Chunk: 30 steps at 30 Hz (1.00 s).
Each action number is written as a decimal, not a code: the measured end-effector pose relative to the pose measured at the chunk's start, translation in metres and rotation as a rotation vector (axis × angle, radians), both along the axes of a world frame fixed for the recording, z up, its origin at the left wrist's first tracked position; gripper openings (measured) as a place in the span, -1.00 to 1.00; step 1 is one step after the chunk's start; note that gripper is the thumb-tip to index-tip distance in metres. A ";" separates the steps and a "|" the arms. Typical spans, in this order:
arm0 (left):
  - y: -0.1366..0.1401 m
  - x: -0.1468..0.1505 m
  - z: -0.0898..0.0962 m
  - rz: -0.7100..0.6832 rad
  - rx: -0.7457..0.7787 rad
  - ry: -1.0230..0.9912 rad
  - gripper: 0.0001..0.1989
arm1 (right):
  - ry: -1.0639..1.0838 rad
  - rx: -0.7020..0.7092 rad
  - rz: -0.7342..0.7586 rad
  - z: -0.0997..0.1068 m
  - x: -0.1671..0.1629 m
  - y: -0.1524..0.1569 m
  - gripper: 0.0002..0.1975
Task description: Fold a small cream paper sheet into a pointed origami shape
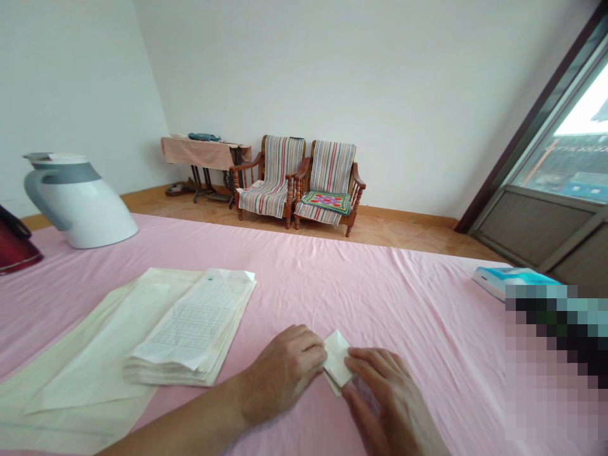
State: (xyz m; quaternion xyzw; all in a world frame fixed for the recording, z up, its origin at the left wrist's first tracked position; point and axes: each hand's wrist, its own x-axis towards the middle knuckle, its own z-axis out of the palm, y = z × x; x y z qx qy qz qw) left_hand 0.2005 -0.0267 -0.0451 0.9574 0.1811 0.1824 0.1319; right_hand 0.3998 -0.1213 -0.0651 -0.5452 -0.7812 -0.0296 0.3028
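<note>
A small piece of folded paper (337, 360), pale cream and roughly diamond-shaped with layered lower edges, is between my two hands at the front of the table. My left hand (285, 367) has its fingers curled together at the paper's left side; its thumb is hidden. At the right corner, my right hand (387, 392) holds the paper with its fingertips, its thumb by the lower edge. To the left lies a stack of printed grid paper (194, 323), beside larger loose cream sheets (109, 335).
A pink cloth (380, 285) covers the table. At the left stand a white and grey jug (95, 202) and a dark red object (16, 244). A blue and white packet (513, 278) lies at the right. Two wooden armchairs (327, 180) stand beyond the table.
</note>
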 end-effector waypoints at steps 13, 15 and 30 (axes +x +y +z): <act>-0.003 -0.001 0.001 0.057 -0.081 -0.053 -0.81 | 0.194 -0.105 -0.079 -0.011 0.005 0.003 -0.83; -0.003 0.000 0.002 0.119 -0.159 -0.080 -0.85 | 0.273 -0.159 -0.137 -0.014 0.007 0.006 -0.85; 0.003 0.004 -0.003 0.343 -0.370 -0.131 -0.87 | 0.388 -0.285 -0.302 -0.016 0.009 0.016 -0.81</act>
